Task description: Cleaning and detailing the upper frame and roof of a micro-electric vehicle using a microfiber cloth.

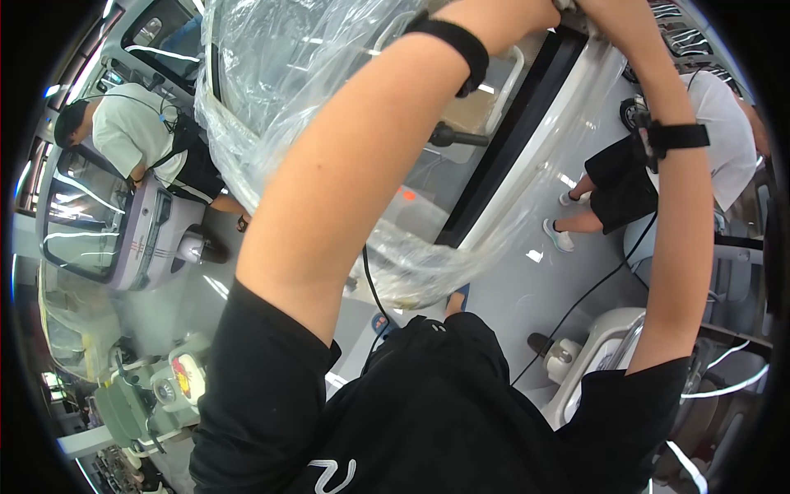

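Observation:
Both my arms reach up to the top edge, where the hands are mostly cut off. My left hand (538, 13) and my right hand (608, 15) come close together at the upper end of a white pillar (524, 179) of a small enclosed vehicle. What the fingers do there cannot be made out. Clear plastic film (271, 68) drapes over the vehicle's front and hangs in folds below. Beside the pillar runs a black strip (500, 142). Within the cab are a black handlebar grip (463, 136) and a tan panel (472, 105).
At left, a person (133, 129) bends over a grey-purple enclosed vehicle (139, 247). Another person (719, 129) stands at right. A green-seated scooter (129, 407) is at lower left, a white-framed vehicle (592, 352) at lower right. A black cable (580, 302) trails over the grey floor (506, 296).

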The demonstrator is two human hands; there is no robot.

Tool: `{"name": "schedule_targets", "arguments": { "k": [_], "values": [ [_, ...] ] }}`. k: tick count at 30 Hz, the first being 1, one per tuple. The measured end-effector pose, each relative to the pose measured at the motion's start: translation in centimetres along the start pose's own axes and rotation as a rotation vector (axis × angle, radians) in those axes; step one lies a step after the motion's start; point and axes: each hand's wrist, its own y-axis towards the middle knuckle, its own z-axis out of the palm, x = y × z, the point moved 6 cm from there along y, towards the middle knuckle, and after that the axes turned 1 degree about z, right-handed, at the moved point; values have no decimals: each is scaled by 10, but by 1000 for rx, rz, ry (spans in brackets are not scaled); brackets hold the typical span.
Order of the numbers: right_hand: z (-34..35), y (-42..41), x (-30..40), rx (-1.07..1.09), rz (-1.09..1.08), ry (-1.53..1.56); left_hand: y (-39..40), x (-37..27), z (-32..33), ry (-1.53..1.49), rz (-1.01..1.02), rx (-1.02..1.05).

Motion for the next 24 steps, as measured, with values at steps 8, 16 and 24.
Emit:
{"name": "schedule_targets", "arguments": {
  "k": [8,16,24],
  "values": [
    [13,-135,86,48,104,-45,-139,2,-23,-52,72,-69],
    [34,-256,175,254,339,-37,-280,14,-27,-46,-81,270],
    [45,-339,223,403,448,76,-378,15,-32,-89,-176,459]
  ]
}}
